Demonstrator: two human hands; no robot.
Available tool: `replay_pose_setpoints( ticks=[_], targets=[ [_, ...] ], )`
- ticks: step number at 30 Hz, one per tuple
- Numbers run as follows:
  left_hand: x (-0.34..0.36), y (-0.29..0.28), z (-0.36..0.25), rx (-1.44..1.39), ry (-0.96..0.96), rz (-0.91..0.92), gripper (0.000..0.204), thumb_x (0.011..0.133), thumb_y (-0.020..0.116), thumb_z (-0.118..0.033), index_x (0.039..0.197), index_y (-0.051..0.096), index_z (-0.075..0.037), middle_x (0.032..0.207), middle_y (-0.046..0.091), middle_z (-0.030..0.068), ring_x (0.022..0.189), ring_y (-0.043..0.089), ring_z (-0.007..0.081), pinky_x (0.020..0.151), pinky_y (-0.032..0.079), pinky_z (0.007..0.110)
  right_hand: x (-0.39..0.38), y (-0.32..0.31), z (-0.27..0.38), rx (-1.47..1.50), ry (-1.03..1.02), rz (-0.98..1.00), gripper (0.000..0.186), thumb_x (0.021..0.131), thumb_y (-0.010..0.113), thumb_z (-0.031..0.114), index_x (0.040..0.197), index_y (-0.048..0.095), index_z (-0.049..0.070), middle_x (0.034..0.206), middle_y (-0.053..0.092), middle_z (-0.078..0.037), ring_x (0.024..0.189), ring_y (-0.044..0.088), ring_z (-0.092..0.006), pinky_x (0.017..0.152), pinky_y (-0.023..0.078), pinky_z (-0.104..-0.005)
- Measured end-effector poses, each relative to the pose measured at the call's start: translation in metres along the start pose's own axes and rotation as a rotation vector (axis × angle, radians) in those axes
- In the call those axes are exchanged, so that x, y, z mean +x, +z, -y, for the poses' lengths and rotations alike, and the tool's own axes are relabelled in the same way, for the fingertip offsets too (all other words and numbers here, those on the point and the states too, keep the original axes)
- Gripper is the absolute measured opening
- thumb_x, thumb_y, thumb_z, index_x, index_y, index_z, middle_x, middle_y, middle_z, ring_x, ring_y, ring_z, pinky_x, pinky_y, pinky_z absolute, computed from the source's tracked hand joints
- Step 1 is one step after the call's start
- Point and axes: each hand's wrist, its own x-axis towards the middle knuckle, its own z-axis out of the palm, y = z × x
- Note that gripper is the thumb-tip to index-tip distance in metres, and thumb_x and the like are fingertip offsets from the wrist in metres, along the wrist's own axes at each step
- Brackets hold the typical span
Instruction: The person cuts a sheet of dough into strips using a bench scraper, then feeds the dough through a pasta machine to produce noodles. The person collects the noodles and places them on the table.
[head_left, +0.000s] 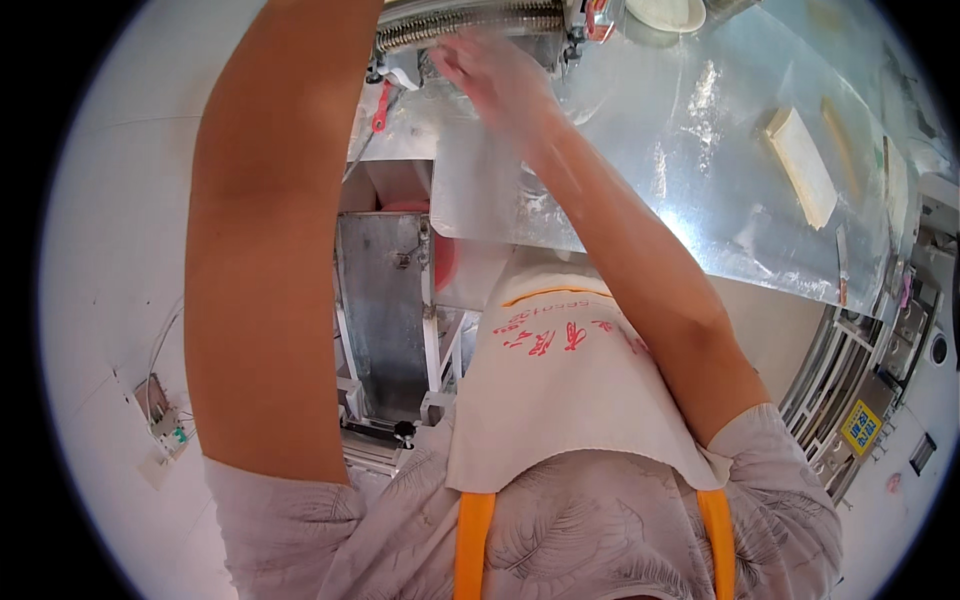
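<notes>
My right hand (500, 85) is at the top, just below a ridged metal roller (480, 24) of a machine. Motion smears its fingers, so I cannot make out whether they hold anything. My left arm (270, 200) reaches up past the top edge, and its hand is out of the picture. Between the two arms, a red-handled tool (381, 108) hangs or lies by the machine's lower left side. Below my right hand spreads a shiny metal tabletop (640, 150) with whitish smears on it.
A pale, flat block (803, 165) lies on the tabletop at right. At the top stands a round dish (668, 12) with white contents. A metal chute or panel on a frame (385, 310) sits below the machine. A metal rack (835, 400) is at far right.
</notes>
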Motion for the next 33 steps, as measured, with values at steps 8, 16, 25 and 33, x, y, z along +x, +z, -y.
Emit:
replay_pose_setpoints(
  ticks=[8, 16, 25, 33],
  targets=[
    [-0.002, 0.013, 0.002, 0.024, -0.094, -0.06, 0.091, 0.076, 0.072, -0.076, 0.136, 0.067, -0.008, 0.146, 0.06, 0.0187, 0.145, 0.047, 0.0363, 0.122, 0.033, 0.045, 0.043, 0.019, -0.033, 0.3, -0.041, -0.156, 0.062, 0.092, 0.054, -0.016, 0.148, 0.03, -0.009, 0.143, 0.049, -0.024, 0.123, 0.06, -0.0339, 0.106, 0.055, -0.0383],
    [-0.017, 0.005, 0.007, 0.106, 0.009, 0.019, 0.087, 0.082, 0.065, -0.076, 0.133, 0.069, -0.006, 0.148, 0.058, 0.0184, 0.15, 0.038, 0.0388, 0.129, -0.001, 0.051, 0.046, 0.015, -0.024, 0.311, -0.091, -0.096, 0.074, 0.092, 0.052, -0.019, 0.157, 0.018, -0.007, 0.154, 0.039, -0.025, 0.129, 0.057, -0.0347, 0.109, 0.053, -0.0383],
    [-0.024, 0.02, 0.009, -0.015, -0.068, -0.003, 0.103, 0.081, 0.072, -0.072, 0.147, 0.051, 0.005, 0.161, 0.036, 0.0298, 0.151, 0.036, 0.0398, 0.119, 0.038, 0.047, -0.02, 0.01, -0.007, -0.458, -0.065, 0.072, 0.061, 0.097, 0.052, -0.013, 0.153, 0.028, -0.011, 0.151, 0.046, -0.025, 0.134, 0.056, -0.035, 0.113, 0.049, -0.0373],
    [-0.028, 0.03, 0.003, 0.013, -0.026, -0.056, 0.116, 0.082, 0.069, -0.074, 0.152, 0.037, 0.012, 0.158, 0.041, 0.0296, 0.149, 0.038, 0.0408, 0.121, 0.033, 0.049, -0.145, -0.031, 0.039, -0.203, 0.352, -0.272, 0.045, 0.104, 0.053, 0.004, 0.145, 0.043, -0.011, 0.138, 0.059, -0.024, 0.131, 0.058, -0.0307, 0.114, 0.047, -0.0371]
  ],
)
